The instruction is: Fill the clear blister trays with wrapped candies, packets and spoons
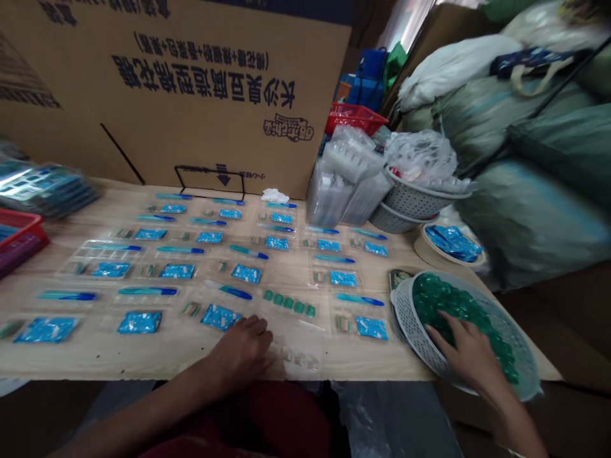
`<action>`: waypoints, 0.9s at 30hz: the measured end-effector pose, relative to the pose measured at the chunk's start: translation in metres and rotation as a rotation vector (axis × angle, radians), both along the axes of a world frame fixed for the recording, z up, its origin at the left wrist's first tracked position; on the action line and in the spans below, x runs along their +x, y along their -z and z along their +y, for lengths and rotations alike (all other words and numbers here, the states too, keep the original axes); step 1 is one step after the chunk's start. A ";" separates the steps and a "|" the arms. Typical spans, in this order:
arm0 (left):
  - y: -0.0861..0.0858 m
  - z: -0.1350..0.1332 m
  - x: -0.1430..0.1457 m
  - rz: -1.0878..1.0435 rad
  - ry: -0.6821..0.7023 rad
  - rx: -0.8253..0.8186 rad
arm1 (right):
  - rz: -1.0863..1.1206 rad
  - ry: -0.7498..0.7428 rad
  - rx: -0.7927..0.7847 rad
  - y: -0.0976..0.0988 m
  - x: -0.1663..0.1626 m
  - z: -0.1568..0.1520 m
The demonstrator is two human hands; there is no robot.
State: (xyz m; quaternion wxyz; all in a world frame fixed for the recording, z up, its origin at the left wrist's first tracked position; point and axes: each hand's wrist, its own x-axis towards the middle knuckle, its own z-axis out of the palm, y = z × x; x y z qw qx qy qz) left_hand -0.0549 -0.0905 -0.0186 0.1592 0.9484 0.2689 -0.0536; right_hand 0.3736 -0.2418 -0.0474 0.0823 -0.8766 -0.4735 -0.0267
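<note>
- A tall brown corrugated cardboard carton (167,95) with dark printed characters stands behind the table, and bulging grey-green woven sacks (529,191) are piled to the right
- A pale wood-grain table (95,356) carries rows of clear plastic blister trays (107,261) holding flat blue packets and slim blue sticks
- A round white perforated plastic basket (405,312) sits at the table's front right corner, heaped with translucent green pieces (458,305)
- The right hand (470,353) lies open in the basket, fingers spread over the green pieces
- The left hand (241,353) rests palm down on the table, fingers loosely curled, gripping nothing, just beside a flat blue packet (220,317)
- A short row of small green pieces (289,304) lies near the left hand
</note>
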 end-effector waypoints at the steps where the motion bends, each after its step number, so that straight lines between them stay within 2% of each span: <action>1: 0.001 0.002 0.002 -0.055 0.016 0.014 | 0.028 -0.004 -0.014 0.002 0.003 0.003; 3: 0.006 0.005 0.007 -0.112 0.057 0.029 | 0.065 -0.006 0.010 0.004 0.003 0.008; 7: 0.015 0.010 0.017 -0.042 0.042 0.008 | 0.112 -0.043 0.091 0.004 -0.004 0.017; 11: 0.012 0.012 0.025 0.029 -0.008 -0.033 | 0.248 -0.068 0.144 -0.004 -0.007 0.023; 13: 0.010 0.014 0.026 0.032 -0.031 -0.046 | 0.313 -0.001 0.169 -0.010 -0.009 0.024; 15: 0.010 0.017 0.025 0.000 -0.030 -0.048 | 0.344 0.133 0.208 -0.017 -0.009 0.023; 18: 0.011 0.019 0.018 -0.052 -0.008 -0.063 | 0.337 0.359 0.312 -0.032 -0.010 0.020; 20: 0.010 0.018 0.013 -0.101 -0.030 -0.110 | 0.310 0.431 0.398 -0.043 -0.018 0.023; 22: 0.008 0.017 0.012 -0.269 -0.112 -0.248 | 0.317 0.377 0.489 -0.052 -0.039 0.036; 23: 0.006 0.016 0.014 -0.399 -0.186 -0.381 | 0.350 0.304 0.528 -0.055 -0.056 0.046; 25: 0.002 0.017 0.022 -0.696 -0.401 -0.794 | 0.521 0.065 0.590 -0.056 -0.101 0.072; 27: -0.002 0.020 0.034 -0.920 -0.616 -1.320 | 0.709 -0.220 0.562 -0.051 -0.157 0.101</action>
